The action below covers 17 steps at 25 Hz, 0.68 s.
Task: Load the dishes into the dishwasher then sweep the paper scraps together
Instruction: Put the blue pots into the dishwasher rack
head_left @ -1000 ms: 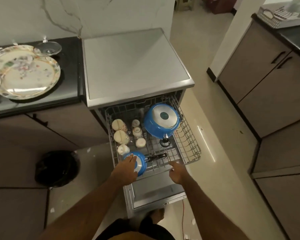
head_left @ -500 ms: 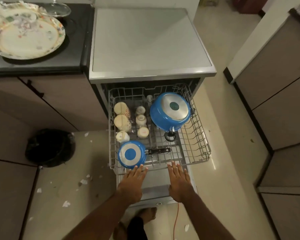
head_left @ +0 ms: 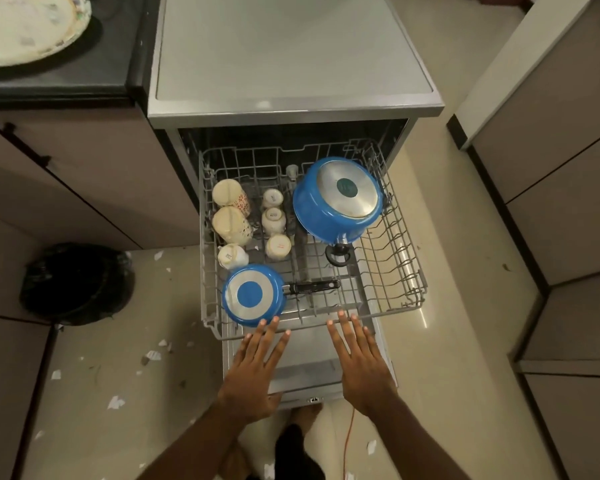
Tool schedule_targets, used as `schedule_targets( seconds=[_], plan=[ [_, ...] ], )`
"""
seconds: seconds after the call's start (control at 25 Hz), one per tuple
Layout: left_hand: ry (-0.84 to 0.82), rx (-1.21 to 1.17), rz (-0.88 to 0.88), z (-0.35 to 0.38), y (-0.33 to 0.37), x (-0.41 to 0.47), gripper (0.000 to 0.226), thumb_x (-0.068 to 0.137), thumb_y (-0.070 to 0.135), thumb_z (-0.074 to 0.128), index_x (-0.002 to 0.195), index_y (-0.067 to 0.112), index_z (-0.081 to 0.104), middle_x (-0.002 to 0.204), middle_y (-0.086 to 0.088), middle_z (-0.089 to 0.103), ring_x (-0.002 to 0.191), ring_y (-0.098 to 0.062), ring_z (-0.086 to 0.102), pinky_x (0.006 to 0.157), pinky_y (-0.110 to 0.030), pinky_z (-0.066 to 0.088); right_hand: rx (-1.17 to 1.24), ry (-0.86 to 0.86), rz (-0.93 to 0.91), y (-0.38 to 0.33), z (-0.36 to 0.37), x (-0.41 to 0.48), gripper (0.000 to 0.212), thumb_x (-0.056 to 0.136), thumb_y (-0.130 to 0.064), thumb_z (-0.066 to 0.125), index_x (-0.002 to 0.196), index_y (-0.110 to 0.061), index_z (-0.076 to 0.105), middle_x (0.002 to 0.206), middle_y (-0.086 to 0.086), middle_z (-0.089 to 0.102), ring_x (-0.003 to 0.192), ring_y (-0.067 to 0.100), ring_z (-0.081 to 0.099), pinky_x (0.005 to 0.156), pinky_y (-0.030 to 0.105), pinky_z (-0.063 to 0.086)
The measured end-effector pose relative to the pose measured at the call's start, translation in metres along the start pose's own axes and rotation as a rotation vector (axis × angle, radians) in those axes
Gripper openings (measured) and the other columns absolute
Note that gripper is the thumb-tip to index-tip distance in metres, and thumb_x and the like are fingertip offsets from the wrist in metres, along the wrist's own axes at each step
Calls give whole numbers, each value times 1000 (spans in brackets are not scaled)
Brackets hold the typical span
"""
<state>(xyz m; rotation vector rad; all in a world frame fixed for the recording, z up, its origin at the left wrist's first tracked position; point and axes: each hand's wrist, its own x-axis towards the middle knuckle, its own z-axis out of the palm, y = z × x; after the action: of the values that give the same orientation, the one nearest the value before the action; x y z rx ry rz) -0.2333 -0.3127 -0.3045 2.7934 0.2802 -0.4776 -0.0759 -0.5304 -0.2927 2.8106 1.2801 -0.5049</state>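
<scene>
The dishwasher point(head_left: 291, 95) stands open with its wire rack point(head_left: 400, 268) pulled out. In the rack a large blue pot point(head_left: 336, 202) lies upside down at the right, a small blue saucepan point(head_left: 252, 294) with a black handle sits at the front left, and several cream cups point(head_left: 231, 211) stand behind it. My left hand point(head_left: 257, 365) and my right hand point(head_left: 359, 358) are flat and spread, fingertips at the rack's front rail, holding nothing. White paper scraps point(head_left: 153, 355) are scattered over the floor to the left.
A floral plate point(head_left: 25, 26) lies on the dark counter point(head_left: 118, 64) at top left. A black bin point(head_left: 77, 278) sits on the floor left of the rack. Cabinets point(head_left: 568, 202) line the right side. An orange cord point(head_left: 349, 438) runs by my feet.
My left hand let go of the small saucepan and both hands opened flat at the rack's front rail. The view tilted down and closer.
</scene>
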Motion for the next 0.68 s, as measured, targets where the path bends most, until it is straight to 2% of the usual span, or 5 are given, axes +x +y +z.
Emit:
schedule_targets(
  seconds=[0.12,0.28,0.44,0.56,0.68],
  plan=[
    [-12,20,-66,10,5,12,124,73,56,75,166,26,0,173,-8,-12,159,-35,-5,128,-51,7,45,-5,18,7,9,10,119,73,5,60,168,-23,-7,175,7,-17,161,33,-13,129,51,17],
    [22,72,-138,9,0,35,129,63,36,89,166,22,13,173,-14,0,159,-39,1,125,-53,0,72,12,-18,13,3,34,121,71,5,65,169,-23,1,176,8,-9,162,32,-8,128,51,24],
    [106,159,-146,-14,-21,72,122,65,29,86,165,22,17,173,-16,1,159,-39,4,124,-58,11,93,45,-55,18,-17,83,116,73,4,64,169,-22,5,176,9,-5,163,33,0,127,51,28],
    [169,227,-156,-44,-41,112,118,68,28,82,166,20,16,172,-18,0,159,-39,3,125,-59,14,101,45,-77,26,-35,136,114,78,4,61,169,-23,-4,176,7,-12,163,31,-6,126,49,31],
    [187,296,-183,-71,-65,155,114,75,22,75,166,18,6,172,-20,-8,159,-40,-3,127,-58,11,110,25,-101,34,-55,192,117,79,4,59,167,-27,-12,174,4,-21,162,31,-10,122,47,38]
  ],
)
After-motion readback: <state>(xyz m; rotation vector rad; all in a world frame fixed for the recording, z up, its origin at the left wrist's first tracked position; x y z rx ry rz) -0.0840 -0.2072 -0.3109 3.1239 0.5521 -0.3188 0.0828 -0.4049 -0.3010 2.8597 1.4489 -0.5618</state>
